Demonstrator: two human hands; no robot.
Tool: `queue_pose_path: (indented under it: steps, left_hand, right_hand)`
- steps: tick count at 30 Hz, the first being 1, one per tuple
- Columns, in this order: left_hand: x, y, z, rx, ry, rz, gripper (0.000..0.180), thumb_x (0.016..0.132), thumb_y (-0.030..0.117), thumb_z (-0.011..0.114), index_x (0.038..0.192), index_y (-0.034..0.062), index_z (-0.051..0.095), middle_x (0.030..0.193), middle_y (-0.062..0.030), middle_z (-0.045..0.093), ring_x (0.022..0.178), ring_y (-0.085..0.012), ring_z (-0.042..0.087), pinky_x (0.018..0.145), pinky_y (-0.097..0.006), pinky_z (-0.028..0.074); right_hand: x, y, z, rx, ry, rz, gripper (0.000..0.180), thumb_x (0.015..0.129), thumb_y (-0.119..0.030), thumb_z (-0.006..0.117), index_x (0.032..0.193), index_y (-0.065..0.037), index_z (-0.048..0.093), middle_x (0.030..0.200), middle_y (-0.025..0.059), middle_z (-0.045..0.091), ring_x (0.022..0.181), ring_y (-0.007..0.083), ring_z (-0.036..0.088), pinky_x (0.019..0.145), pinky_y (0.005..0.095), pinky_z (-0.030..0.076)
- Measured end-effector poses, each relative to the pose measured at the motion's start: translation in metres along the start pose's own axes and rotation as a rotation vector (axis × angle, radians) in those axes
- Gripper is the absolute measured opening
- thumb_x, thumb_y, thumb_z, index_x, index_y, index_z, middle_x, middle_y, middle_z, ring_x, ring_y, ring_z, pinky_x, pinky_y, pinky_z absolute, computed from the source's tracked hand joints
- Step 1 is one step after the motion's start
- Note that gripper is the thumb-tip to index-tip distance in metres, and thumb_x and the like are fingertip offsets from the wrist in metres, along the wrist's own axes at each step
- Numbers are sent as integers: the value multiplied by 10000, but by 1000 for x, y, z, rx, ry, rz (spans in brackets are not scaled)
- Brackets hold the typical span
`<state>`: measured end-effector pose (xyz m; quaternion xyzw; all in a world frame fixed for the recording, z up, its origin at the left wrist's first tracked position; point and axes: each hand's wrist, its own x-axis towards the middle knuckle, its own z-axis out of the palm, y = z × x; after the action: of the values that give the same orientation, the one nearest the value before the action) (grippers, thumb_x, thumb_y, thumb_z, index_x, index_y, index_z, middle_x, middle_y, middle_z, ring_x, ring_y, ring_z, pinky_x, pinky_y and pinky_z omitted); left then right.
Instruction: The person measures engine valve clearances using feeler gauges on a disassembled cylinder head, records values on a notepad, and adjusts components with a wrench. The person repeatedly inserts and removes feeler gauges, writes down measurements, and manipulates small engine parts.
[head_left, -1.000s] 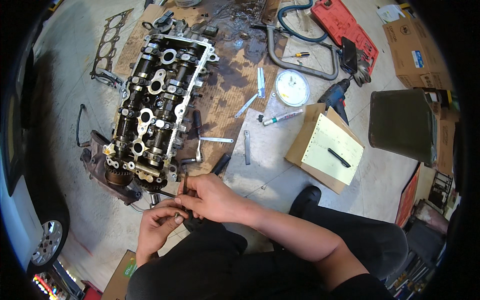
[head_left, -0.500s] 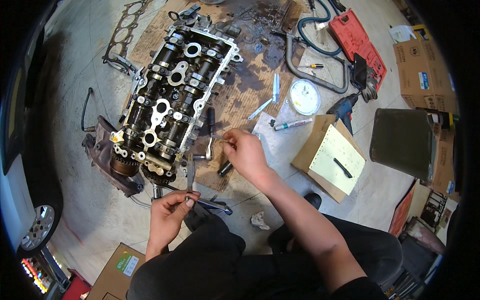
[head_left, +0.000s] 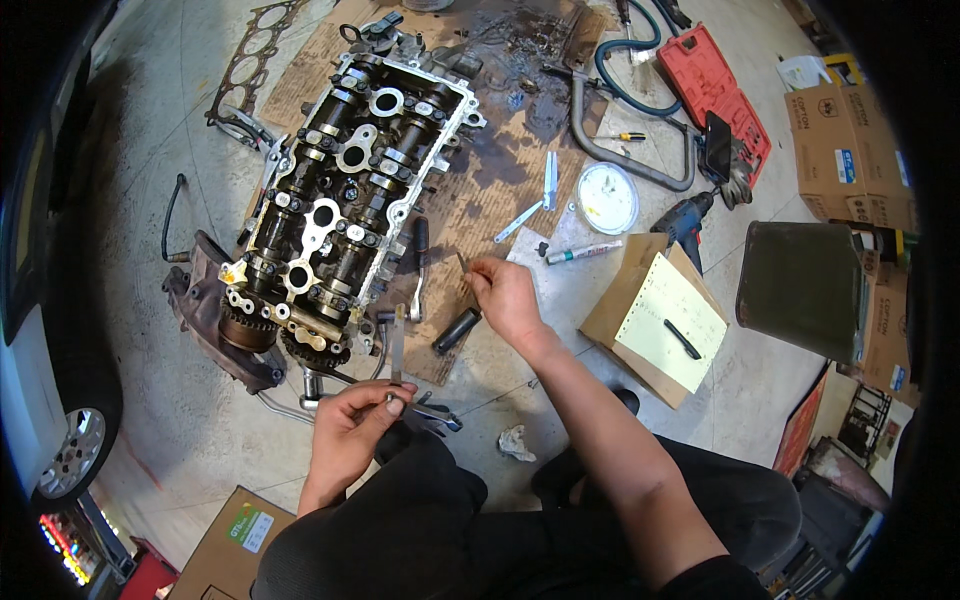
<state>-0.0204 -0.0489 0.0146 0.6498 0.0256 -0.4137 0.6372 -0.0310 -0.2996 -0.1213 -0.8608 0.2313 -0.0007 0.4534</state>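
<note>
My left hand (head_left: 352, 428) pinches a feeler gauge, its thin metal blade (head_left: 398, 345) pointing up toward the near end of the cylinder head (head_left: 350, 190). The blade stands apart from the head. Camshafts and their caps show in the open top of the head. To the right, my right hand (head_left: 508, 302) is closed in a pinch on a thin metal strip (head_left: 462, 262), only its tip showing. Below that hand lies a black cylindrical socket or handle (head_left: 457, 331). Beside the head rests a ratchet wrench (head_left: 420, 262) with a dark grip.
Stained cardboard (head_left: 480, 190) lies under the head. To the right are loose feeler blades (head_left: 551, 182), a round white-lidded tub (head_left: 607, 196), a marker (head_left: 585, 251), a notepad (head_left: 672, 320) with a pen, a drill (head_left: 684, 220) and a red tool case (head_left: 712, 85). An exhaust manifold (head_left: 205, 300) lies left.
My right hand has moved right, away from the cylinder head, with the thin strip. My left hand has shifted slightly right, and its blade with it.
</note>
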Motion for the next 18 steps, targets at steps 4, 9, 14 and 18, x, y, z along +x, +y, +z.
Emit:
queue_pose_path:
  steps: [4, 9, 14, 18]
  left_hand:
    - [1, -1, 2, -25, -13, -6, 122, 910, 25, 643, 994, -41, 702, 1073, -135, 702, 1017, -181, 641, 919, -307, 481]
    - [0, 0, 1, -10, -18, -11, 120, 913, 16, 634, 993, -44, 701, 1072, -133, 703, 1027, -185, 639, 931, -310, 476]
    - [4, 2, 4, 16, -33, -4, 115, 911, 11, 631, 984, -44, 701, 1064, -128, 702, 1034, -186, 635, 938, -312, 469]
    - [3, 0, 4, 10, -30, -18, 109, 910, 5, 633, 978, -54, 694, 1054, -124, 705, 1023, -179, 644, 922, -305, 481]
  right_hand:
    - [30, 13, -25, -213, 212, -228, 233, 808, -39, 615, 1034, -29, 674, 979, 181, 668, 904, 348, 630, 816, 405, 502]
    - [73, 26, -73, -629, -2, -325, 240, 827, -57, 522, 1019, -68, 665, 1029, 143, 649, 1039, 312, 575, 949, 400, 447]
    - [86, 20, -80, -859, -229, -350, 173, 830, -72, 506, 905, -55, 660, 1010, 140, 657, 1047, 315, 574, 934, 420, 460]
    - [74, 41, -62, -695, -262, -350, 148, 806, -146, 585, 815, -28, 673, 966, 175, 661, 990, 364, 605, 869, 442, 498]
